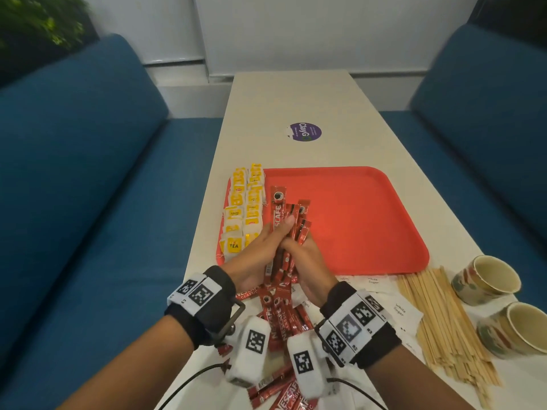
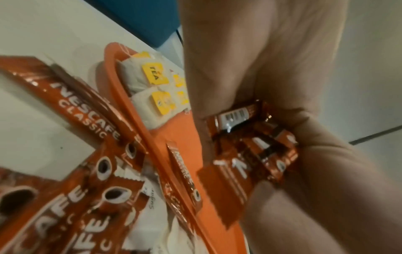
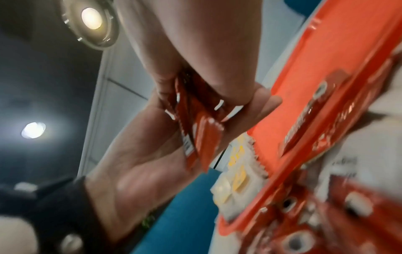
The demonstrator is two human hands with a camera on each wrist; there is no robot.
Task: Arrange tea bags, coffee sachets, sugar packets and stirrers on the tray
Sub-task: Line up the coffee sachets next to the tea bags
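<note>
At the near edge of the white tabletop point(image 1: 310, 96), loose red Nescafe coffee sachets point(image 1: 275, 318) lie in a scattered heap under the person's two wrists. Toward the near right corner lie white sugar packets point(image 1: 407, 310), then a spread bundle of wooden stirrers point(image 1: 444, 318), and at the right edge two patterned paper cups point(image 1: 488, 279) tipped on their sides. Just beyond the heap, both hands meet over the near left part of the red tray point(image 1: 370, 217). The left hand point(image 1: 260, 250) and the right hand point(image 1: 307, 261) each have their fingers curled in a grip around one shared bundle of coffee sachets point(image 1: 288, 220), which points away from the person, its far ends fanned out over the tray. The left wrist view shows the bundle's near ends, one with a barcode, poking out between the palms. Along the tray's left edge, yellow-tagged tea bags point(image 1: 244, 208) sit in two neat rows running from the near left corner to the far left corner. Farther along the tabletop is a round purple sticker point(image 1: 305, 132).
</note>
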